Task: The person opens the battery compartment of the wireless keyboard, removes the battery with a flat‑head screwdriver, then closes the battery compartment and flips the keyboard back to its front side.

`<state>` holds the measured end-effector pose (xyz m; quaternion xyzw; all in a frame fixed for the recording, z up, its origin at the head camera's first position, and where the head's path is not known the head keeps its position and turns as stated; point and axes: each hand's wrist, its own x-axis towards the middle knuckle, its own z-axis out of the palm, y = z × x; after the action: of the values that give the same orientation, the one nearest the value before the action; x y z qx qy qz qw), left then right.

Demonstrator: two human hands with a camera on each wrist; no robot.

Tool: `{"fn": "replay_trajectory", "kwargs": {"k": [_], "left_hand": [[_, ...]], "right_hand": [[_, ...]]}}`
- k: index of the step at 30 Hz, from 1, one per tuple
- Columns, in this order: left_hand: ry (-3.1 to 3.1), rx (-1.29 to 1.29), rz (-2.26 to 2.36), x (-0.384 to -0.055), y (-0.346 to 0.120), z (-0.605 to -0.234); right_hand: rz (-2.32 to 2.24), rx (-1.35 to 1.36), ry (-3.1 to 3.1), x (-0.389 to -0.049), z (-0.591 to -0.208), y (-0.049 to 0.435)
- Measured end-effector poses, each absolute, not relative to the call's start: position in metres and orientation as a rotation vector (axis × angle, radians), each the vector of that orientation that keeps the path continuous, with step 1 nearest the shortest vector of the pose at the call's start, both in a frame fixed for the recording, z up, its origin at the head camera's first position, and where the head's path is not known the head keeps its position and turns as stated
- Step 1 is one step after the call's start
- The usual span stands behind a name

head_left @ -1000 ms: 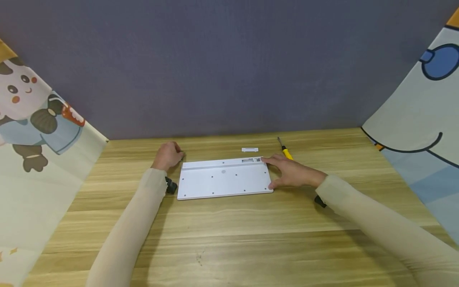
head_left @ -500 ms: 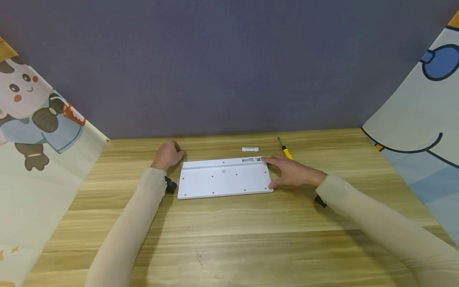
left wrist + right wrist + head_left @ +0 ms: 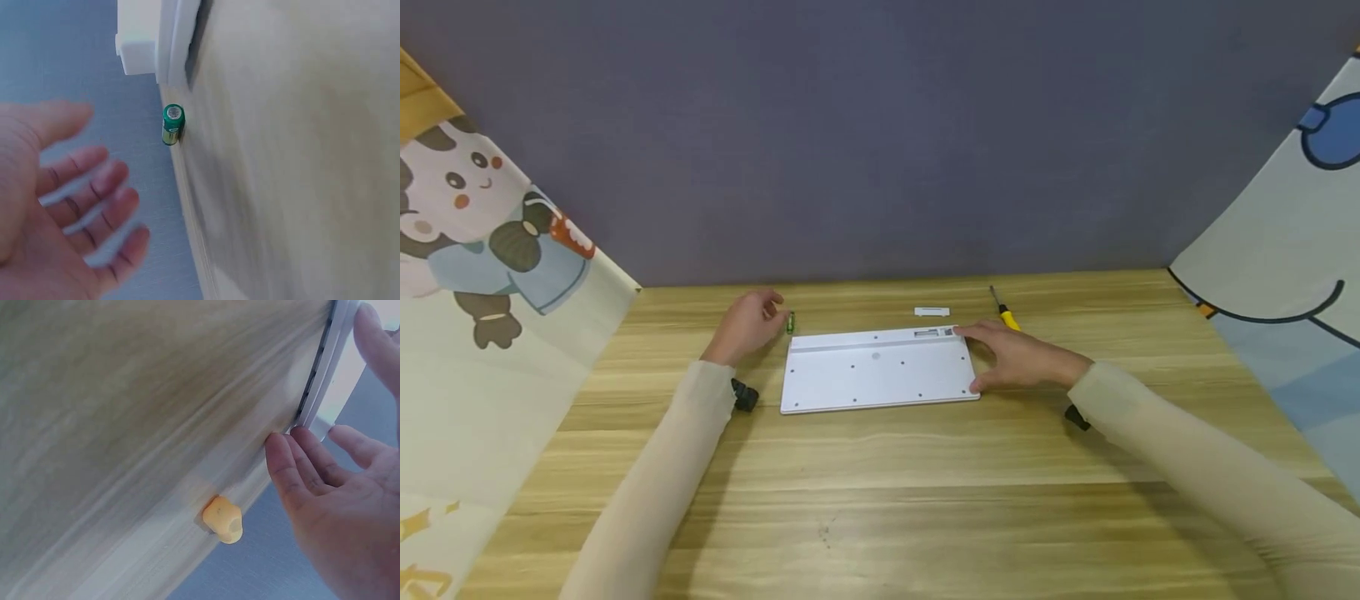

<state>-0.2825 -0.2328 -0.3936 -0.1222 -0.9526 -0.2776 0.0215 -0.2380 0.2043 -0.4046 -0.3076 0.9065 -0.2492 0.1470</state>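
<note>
A white keyboard [image 3: 880, 375] lies face down on the wooden table, its battery compartment [image 3: 927, 333] uncovered at the far right. Just off its far left corner is a small green battery [image 3: 790, 322], whose end faces the camera in the left wrist view. My left hand [image 3: 748, 325] hovers beside the battery, fingers spread and loosely bent, with a gap between them and it [image 3: 81, 212]. On the keyboard's right end rests my right hand [image 3: 1018, 358]: index finger at the far corner, thumb at the near one. The right wrist view shows its fairly straight fingers [image 3: 300, 462] along the edge.
Behind the keyboard lies a small white battery cover [image 3: 932, 312]. A screwdriver with a yellow handle [image 3: 1009, 319] lies beyond my right hand. A dark grey panel [image 3: 880, 150] closes off the table's back edge, with cartoon-printed sides left and right.
My left hand has let go of the battery, which now shows on the table, and has drawn slightly left with its fingers parted. The right hand stays on the keyboard. The head view has shifted slightly.
</note>
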Motion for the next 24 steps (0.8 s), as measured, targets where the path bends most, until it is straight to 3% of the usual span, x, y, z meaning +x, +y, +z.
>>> {"fn": "replay_trajectory", "kwargs": {"k": [12, 24], "left_hand": [[-2.948, -0.855, -0.761, -0.261, -0.232, -0.4], [-3.135, -0.887, -0.723, -0.237, -0.233, -0.397]], "right_hand": [[-0.724, -0.9, 2.601, -0.247, -0.406, 0.202], [-0.733, -0.876, 2.575, -0.262, -0.397, 0.189]]}}
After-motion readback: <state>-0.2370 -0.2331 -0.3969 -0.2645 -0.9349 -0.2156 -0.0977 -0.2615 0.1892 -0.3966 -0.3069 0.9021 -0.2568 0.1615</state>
